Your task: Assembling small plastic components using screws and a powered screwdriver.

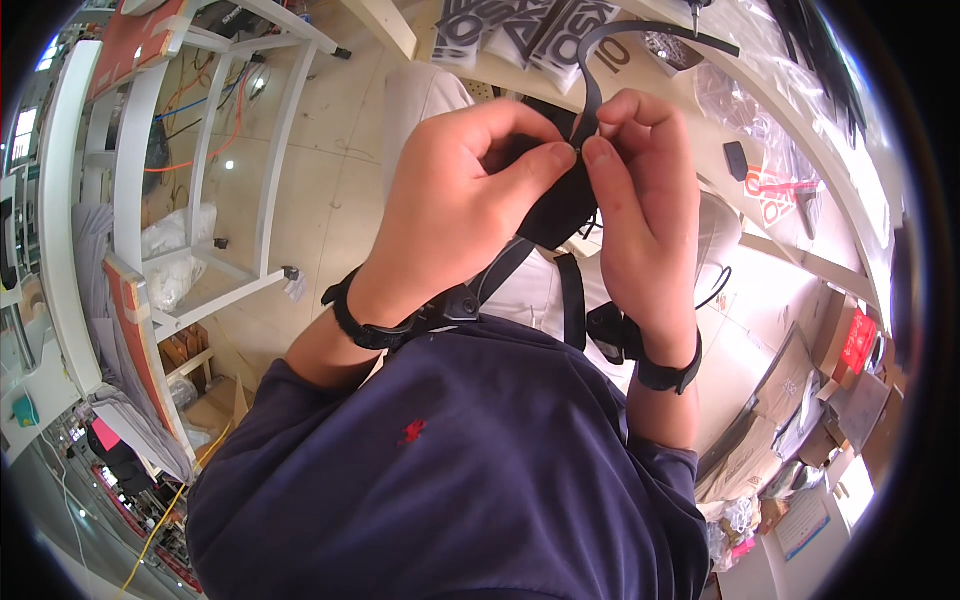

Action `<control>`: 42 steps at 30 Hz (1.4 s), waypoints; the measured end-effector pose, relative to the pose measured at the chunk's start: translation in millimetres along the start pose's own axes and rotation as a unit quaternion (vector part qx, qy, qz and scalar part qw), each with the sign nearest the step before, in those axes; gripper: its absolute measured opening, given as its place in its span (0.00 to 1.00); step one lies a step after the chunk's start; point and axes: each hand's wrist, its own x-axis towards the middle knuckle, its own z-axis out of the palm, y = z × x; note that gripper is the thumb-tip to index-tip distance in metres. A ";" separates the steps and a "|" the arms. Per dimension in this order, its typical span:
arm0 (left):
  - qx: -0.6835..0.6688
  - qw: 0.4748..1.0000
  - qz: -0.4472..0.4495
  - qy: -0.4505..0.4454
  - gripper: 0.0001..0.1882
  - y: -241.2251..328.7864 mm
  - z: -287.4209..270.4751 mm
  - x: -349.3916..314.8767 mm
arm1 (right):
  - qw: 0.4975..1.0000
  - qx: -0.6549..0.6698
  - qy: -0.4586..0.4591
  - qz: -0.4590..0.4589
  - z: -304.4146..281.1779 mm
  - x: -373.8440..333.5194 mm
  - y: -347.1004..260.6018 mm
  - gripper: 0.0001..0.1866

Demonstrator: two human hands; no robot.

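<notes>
Both of my hands are raised in front of me, their thumb tips almost meeting at the lower end of a dark grey strap (590, 85). My left hand (470, 185) is closed, its thumb and forefinger pinching at the strap's end. From the other side my right hand (645, 190) also pinches the strap, its fingers curled. The strap rises from the fingertips and bends to the right over the table. A flat black cloth-like piece (556, 208) hangs beneath the fingertips, partly hidden by my left hand. What lies exactly between the thumbs is too small to make out.
Clear plastic packets (510, 35) with dark print lie on the table (690, 110) ahead. A small black block (736, 160) rests there, near a red-handled tool (785, 187). White metal frames (270, 160) stand at left. Cardboard and bags (770, 420) are heaped at lower right.
</notes>
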 end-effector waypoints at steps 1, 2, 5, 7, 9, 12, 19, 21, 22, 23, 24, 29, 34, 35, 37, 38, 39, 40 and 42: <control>-0.001 1.000 0.005 0.001 0.07 -1.4 2.0 2.6 | 1.000 -0.019 0.005 -0.009 -1.3 2.5 1.5 0.12; -0.018 0.999 0.031 0.030 0.08 -4.4 5.1 3.4 | 0.999 -0.039 0.010 -0.018 -2.4 5.3 2.7 0.11; 0.017 0.997 0.057 0.052 0.09 -7.3 6.3 0.4 | 0.996 -0.072 0.051 0.027 -1.0 4.6 -6.2 0.11; 0.093 0.986 0.122 0.066 0.09 -10.8 6.9 -0.5 | 0.992 -0.114 0.042 -0.017 -5.4 3.7 -0.4 0.12; 0.028 0.989 0.119 0.080 0.09 -20.1 5.7 2.6 | 0.987 -0.158 0.019 -0.002 -2.5 12.9 -10.2 0.13; -0.043 0.989 0.096 0.107 0.09 -17.6 5.0 2.6 | 0.980 -0.198 -0.021 0.012 -5.1 27.9 -22.7 0.13; -0.093 0.988 0.107 0.065 0.10 -43.8 -25.2 15.3 | 0.932 -0.344 0.016 -0.114 -17.2 106.0 -81.7 0.03; -0.130 0.987 0.071 0.060 0.10 -39.3 -25.4 17.7 | 0.889 -0.426 -0.030 -0.167 -24.1 148.2 -92.7 0.04; -0.159 0.985 0.032 0.056 0.10 -37.7 -25.8 18.7 | 0.859 -0.480 -0.051 -0.172 -28.1 171.6 -88.5 0.05; -0.163 0.984 0.033 0.057 0.10 -38.6 -27.2 20.0 | 0.826 -0.529 -0.073 -0.177 -31.3 194.6 -79.2 0.07; -0.175 0.983 0.021 0.059 0.10 -39.3 -28.7 21.1 | 0.824 -0.532 -0.076 -0.179 -34.8 215.8 -69.5 0.07; -0.214 0.974 0.012 0.068 0.10 -43.9 -36.5 26.0 | 0.800 -0.529 -0.233 -0.162 -44.1 267.1 -36.0 0.09; -0.188 0.979 0.023 0.078 0.11 -44.0 -50.9 27.8 | 0.829 -0.489 -0.250 -0.105 -43.7 269.2 -33.4 0.10; -0.189 0.979 0.021 0.078 0.11 -44.0 -52.4 27.7 | 0.829 -0.489 -0.251 -0.103 -43.7 269.4 -32.4 0.10; -0.197 0.977 0.029 0.077 0.11 -43.1 -53.0 27.9 | 0.815 -0.499 -0.265 -0.127 -43.0 271.9 -30.5 0.10; -0.197 0.977 0.028 0.077 0.11 -42.7 -52.4 27.7 | 0.816 -0.499 -0.265 -0.127 -42.1 271.8 -30.6 0.10; -0.205 0.975 0.027 0.082 0.12 -42.5 -51.5 27.1 | 0.801 -0.528 -0.255 -0.119 -41.0 270.9 -31.1 0.10; -0.215 0.972 0.025 0.088 0.12 -42.1 -49.5 26.8 | 0.785 -0.558 -0.245 -0.111 -41.0 269.5 -32.5 0.09; -0.201 0.975 0.033 0.088 0.12 -37.7 -46.6 31.1 | 0.765 -0.580 -0.208 -0.185 -53.3 270.4 -39.0 0.09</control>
